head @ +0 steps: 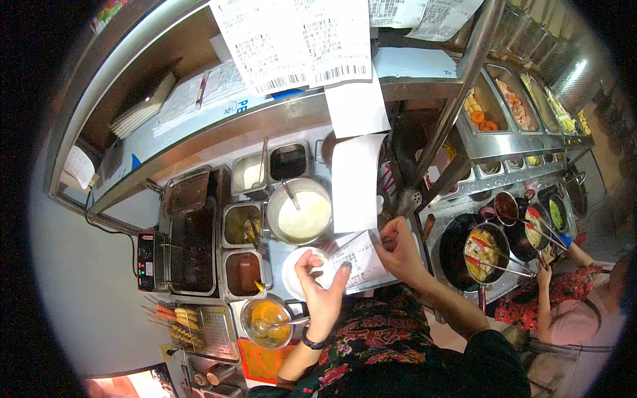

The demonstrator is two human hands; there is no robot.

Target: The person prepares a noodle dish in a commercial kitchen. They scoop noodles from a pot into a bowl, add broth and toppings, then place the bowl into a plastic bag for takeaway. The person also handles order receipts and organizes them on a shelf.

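My right hand (pixel 400 252) has its thumb and fingertips together on the edge of a printed paper slip (pixel 366 261), which bears writing. My left hand (pixel 322 293) is held above a white round dish (pixel 293 278), thumb and fingers apart, with no object seen between them. Its thumb overlaps the printed slip from my view. Just beyond both hands hangs a blank white paper strip (pixel 354 184). A metal pot of pale cream-coloured liquid (pixel 304 219) with a utensil in it stands past the dish.
At left are a deep fryer (pixel 191 248), metal sauce containers (pixel 242 273), a bowl of orange liquid (pixel 268 318) and skewers (pixel 184 323). Printed papers (pixel 303 45) hang overhead from a shelf. At right, a co-worker (pixel 572 303) tends pans (pixel 486 251) on a stove.
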